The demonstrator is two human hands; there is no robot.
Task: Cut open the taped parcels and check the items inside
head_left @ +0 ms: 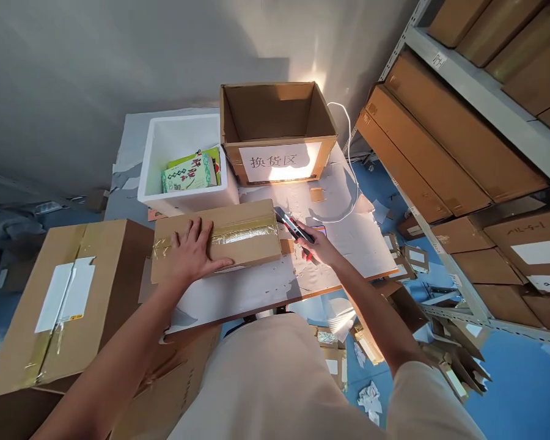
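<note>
A long taped cardboard box lies flat on the table. My left hand presses on its top with the fingers spread. Clear brown tape runs lengthwise along the box's upper face. In my right hand is a utility knife with a black, silver and red body. Its front end points at the right end of the box, close to the tape; whether the blade touches cannot be made out. Fingers are wrapped round the knife's handle.
Behind stand a white foam box holding green packets and an open carton with a handwritten label. A white cable curls on the table. A big carton sits left; shelving with boxes rises right.
</note>
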